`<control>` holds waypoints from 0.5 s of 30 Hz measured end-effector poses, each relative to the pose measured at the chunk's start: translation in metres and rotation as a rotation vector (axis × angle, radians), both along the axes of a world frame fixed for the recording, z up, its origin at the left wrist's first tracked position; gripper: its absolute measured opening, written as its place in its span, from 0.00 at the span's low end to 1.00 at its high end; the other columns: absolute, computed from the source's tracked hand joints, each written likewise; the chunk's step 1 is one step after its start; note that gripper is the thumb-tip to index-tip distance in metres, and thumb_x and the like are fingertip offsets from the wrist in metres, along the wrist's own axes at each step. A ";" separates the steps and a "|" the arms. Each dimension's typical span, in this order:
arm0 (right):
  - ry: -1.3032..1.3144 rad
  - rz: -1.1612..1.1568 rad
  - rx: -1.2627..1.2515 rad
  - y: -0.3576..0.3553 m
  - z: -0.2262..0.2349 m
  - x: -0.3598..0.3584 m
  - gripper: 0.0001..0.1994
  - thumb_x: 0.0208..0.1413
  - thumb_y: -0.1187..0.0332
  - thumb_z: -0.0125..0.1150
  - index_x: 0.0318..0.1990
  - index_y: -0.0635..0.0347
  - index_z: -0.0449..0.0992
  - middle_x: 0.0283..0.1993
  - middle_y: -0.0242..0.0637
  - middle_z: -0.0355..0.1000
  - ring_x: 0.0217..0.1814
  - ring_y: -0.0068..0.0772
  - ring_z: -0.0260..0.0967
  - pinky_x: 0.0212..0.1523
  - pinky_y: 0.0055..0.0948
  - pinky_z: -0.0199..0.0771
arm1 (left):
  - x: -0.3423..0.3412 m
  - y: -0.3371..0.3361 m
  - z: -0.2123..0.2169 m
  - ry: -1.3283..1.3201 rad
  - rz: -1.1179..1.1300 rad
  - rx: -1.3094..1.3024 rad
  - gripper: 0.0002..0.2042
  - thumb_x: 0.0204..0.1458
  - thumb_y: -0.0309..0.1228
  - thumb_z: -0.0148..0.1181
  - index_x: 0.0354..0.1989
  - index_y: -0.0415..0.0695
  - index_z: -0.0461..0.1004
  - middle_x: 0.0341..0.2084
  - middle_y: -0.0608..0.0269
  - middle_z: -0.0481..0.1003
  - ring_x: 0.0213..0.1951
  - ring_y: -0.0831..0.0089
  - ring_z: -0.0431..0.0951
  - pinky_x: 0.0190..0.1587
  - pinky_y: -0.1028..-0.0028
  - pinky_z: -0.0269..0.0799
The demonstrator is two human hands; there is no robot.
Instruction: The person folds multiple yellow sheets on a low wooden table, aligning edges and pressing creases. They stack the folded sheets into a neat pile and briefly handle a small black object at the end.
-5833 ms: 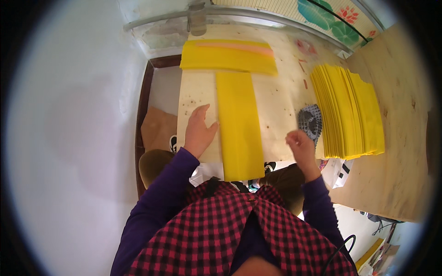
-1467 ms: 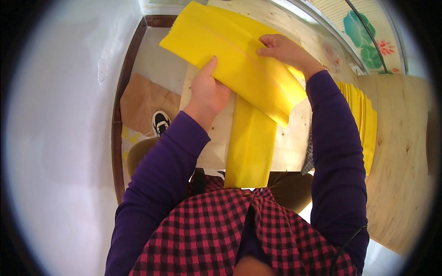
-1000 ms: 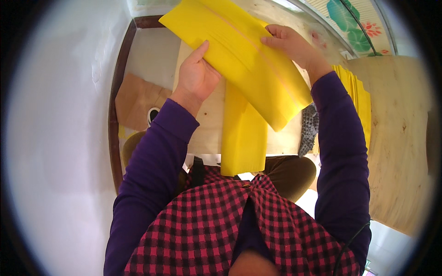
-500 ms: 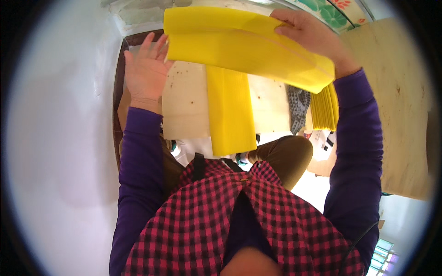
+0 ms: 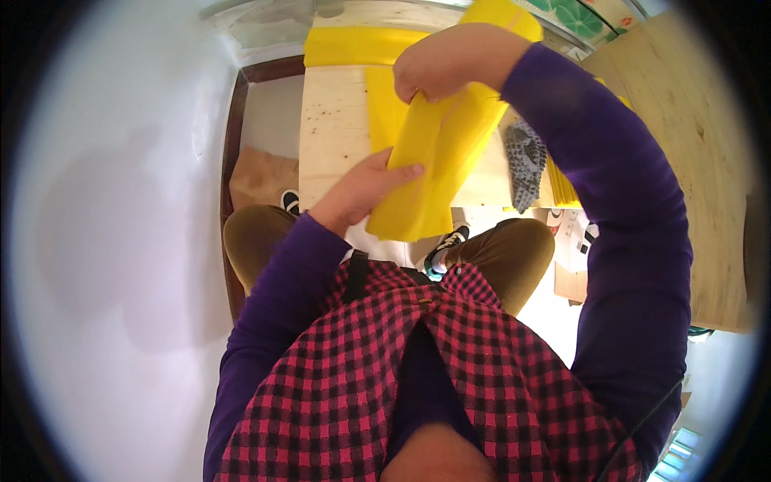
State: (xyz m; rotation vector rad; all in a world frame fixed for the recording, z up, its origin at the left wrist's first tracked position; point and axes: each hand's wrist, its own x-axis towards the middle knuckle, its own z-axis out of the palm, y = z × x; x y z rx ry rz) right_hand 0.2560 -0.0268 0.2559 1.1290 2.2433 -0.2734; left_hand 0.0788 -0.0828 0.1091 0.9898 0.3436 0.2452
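A long yellow, finely lined sheet slants across the table in front of me, its near end hanging past the front edge. My left hand is closed on its near left side, thumb on top and the other fingers hidden behind it. Farther up, my right hand bends over the sheet with curled fingers, gripping it; the fingertips are partly hidden. Under the held sheet, another yellow sheet shows on the table. A further yellow piece lies crosswise at the far side.
The pale wooden table reaches between my knees. A grey speckled cloth item lies on its right part, beside a stack of yellow sheets half hidden by my right sleeve. A white wall stands left; a wooden board rises right.
The held sheet has swung from crosswise to slanting toward me. My left hand, open before, now grips it lower down; my right hand has moved left. A yellow piece now shows at the far side.
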 end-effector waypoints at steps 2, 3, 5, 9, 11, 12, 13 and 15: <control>-0.053 -0.056 -0.030 0.008 -0.016 -0.015 0.11 0.43 0.74 0.60 0.37 0.55 0.79 0.38 0.36 0.75 0.44 0.43 0.71 0.40 0.39 0.71 | 0.003 -0.014 -0.014 0.039 0.075 -0.143 0.19 0.58 0.31 0.54 0.56 0.36 0.65 0.47 0.59 0.73 0.45 0.70 0.76 0.48 0.70 0.72; -0.086 -0.078 -0.045 0.012 -0.025 -0.020 0.12 0.42 0.74 0.61 0.37 0.55 0.80 0.38 0.35 0.75 0.45 0.42 0.71 0.40 0.39 0.72 | 0.004 -0.020 -0.023 0.021 0.114 -0.217 0.18 0.58 0.29 0.54 0.55 0.35 0.65 0.47 0.59 0.73 0.45 0.69 0.77 0.48 0.70 0.73; -0.085 -0.097 -0.050 0.019 -0.041 -0.024 0.13 0.42 0.75 0.61 0.38 0.53 0.80 0.37 0.35 0.76 0.44 0.42 0.73 0.42 0.40 0.72 | 0.006 -0.031 -0.041 0.007 0.203 -0.323 0.17 0.58 0.29 0.53 0.54 0.35 0.66 0.46 0.59 0.74 0.45 0.68 0.77 0.48 0.69 0.73; 0.040 -0.071 -0.029 0.027 -0.092 -0.030 0.14 0.40 0.76 0.61 0.38 0.51 0.80 0.36 0.37 0.77 0.44 0.46 0.74 0.59 0.43 0.63 | 0.010 -0.038 -0.075 0.032 0.337 -0.443 0.16 0.59 0.27 0.51 0.54 0.36 0.66 0.45 0.57 0.74 0.45 0.66 0.77 0.48 0.67 0.73; 0.022 -0.057 -0.063 0.030 -0.117 -0.036 0.14 0.40 0.77 0.60 0.38 0.52 0.80 0.36 0.39 0.77 0.48 0.50 0.73 0.68 0.47 0.48 | 0.011 -0.038 -0.086 0.095 0.356 -0.495 0.16 0.59 0.26 0.50 0.55 0.36 0.65 0.45 0.56 0.74 0.45 0.64 0.76 0.48 0.66 0.73; -0.024 -0.053 -0.095 0.030 -0.127 -0.039 0.14 0.41 0.77 0.60 0.38 0.53 0.80 0.36 0.40 0.77 0.51 0.52 0.71 0.72 0.50 0.39 | 0.011 -0.037 -0.089 0.123 0.365 -0.519 0.16 0.59 0.26 0.50 0.55 0.36 0.65 0.45 0.56 0.74 0.45 0.64 0.76 0.48 0.65 0.74; -0.080 -0.053 -0.055 0.025 -0.135 -0.037 0.15 0.44 0.75 0.58 0.42 0.52 0.79 0.44 0.40 0.76 0.60 0.48 0.65 0.72 0.55 0.35 | 0.010 -0.037 -0.092 0.133 0.363 -0.531 0.16 0.59 0.26 0.49 0.55 0.36 0.65 0.46 0.55 0.73 0.45 0.63 0.76 0.48 0.65 0.74; 0.007 0.024 0.034 0.013 -0.146 -0.035 0.18 0.45 0.72 0.62 0.47 0.47 0.77 0.52 0.35 0.71 0.64 0.41 0.60 0.71 0.57 0.36 | 0.008 -0.036 -0.094 0.141 0.350 -0.551 0.16 0.59 0.25 0.48 0.55 0.37 0.65 0.46 0.54 0.73 0.45 0.62 0.77 0.49 0.64 0.74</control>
